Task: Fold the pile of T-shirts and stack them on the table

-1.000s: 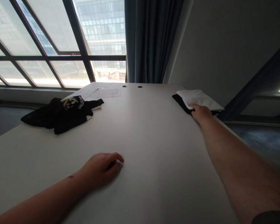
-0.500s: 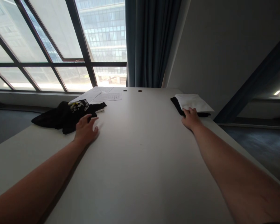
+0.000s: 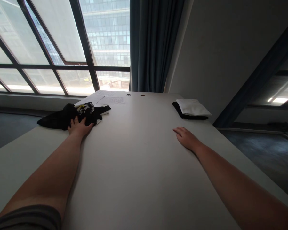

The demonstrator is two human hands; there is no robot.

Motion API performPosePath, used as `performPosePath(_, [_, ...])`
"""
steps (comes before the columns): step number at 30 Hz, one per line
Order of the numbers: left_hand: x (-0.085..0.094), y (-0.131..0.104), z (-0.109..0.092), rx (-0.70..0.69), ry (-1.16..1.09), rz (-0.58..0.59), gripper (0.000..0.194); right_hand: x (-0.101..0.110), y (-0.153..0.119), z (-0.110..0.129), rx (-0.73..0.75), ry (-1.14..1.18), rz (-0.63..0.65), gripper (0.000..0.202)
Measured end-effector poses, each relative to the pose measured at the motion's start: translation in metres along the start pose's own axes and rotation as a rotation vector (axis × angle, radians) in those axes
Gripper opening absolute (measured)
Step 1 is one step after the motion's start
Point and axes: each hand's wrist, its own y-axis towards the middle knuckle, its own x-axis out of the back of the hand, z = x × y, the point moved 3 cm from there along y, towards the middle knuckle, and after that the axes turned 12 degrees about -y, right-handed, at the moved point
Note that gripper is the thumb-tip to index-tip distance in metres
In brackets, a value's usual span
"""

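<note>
white table (image 3: 139,166) holds one black garment (image 3: 62,116) under left hand (image 3: 79,126), right hand (image 3: 186,138) flat, empty.

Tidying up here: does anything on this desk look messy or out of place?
Only the black garment at the far left: it lies crumpled in a heap under the left hand, unlike the folded white cloth stacked neatly on a folded black one at the right.

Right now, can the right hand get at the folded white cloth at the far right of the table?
Probably yes. The right hand lies flat on the table, short of the folded white cloth, which rests on a folded black cloth. Only bare tabletop shows between them.
</note>
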Motion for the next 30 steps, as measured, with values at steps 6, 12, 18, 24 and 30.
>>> performPosePath(6, [0.005, -0.005, -0.003, -0.023, 0.007, -0.104, 0.049, 0.009, -0.028, 0.027, 0.049, -0.011, 0.025, 0.050])
performPosePath(12, [0.026, -0.020, -0.025, -0.130, -0.123, -0.382, 0.038, 0.021, -0.020, 0.030, 0.031, 0.002, 0.033, 0.046])
performPosePath(18, [0.023, -0.039, -0.074, -0.399, -0.249, -0.348, 0.034, 0.024, -0.016, 0.034, 0.004, 0.020, 0.035, 0.042])
performPosePath(24, [-0.017, -0.117, -0.158, -0.928, -0.407, 0.042, 0.028, 0.025, -0.013, 0.034, -0.013, 0.027, 0.039, 0.039])
performPosePath(30, [-0.024, -0.172, -0.185, -1.350, -0.315, 0.372, 0.029, 0.027, -0.013, 0.036, -0.028, 0.032, 0.055, 0.039])
